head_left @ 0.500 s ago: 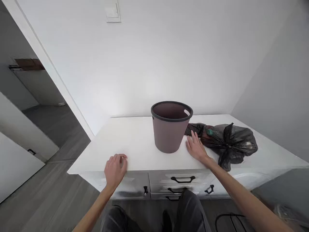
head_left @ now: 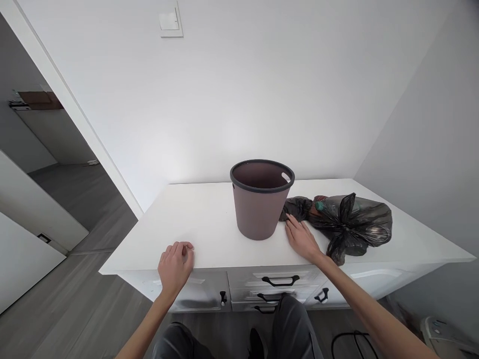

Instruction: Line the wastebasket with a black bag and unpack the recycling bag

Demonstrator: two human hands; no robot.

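- Touching, by the look of it, the narrow left end of the black plastic bag (head_left: 368, 219) with the fingertips of the right hand (head_left: 302, 241), stretched out, unclenched, gripping nothing.
- Running left to right along the long axis, mostly rightward of those fingertips, on the white cabinet top (head_left: 202, 214), with the left end just beside the purple bin (head_left: 256, 217).
- Lying much nearer the right hand than the left hand (head_left: 175, 267).
- Curling the left fingers loosely at the front edge, holding nothing visible; hard to tell whether fully closed.
- Counting one upright bin, one knotted bag or two pressed together (impossible to tell), one green patch (head_left: 319, 206) within, two hands, three drawer handles (head_left: 280, 284), one wall switch (head_left: 169, 21).
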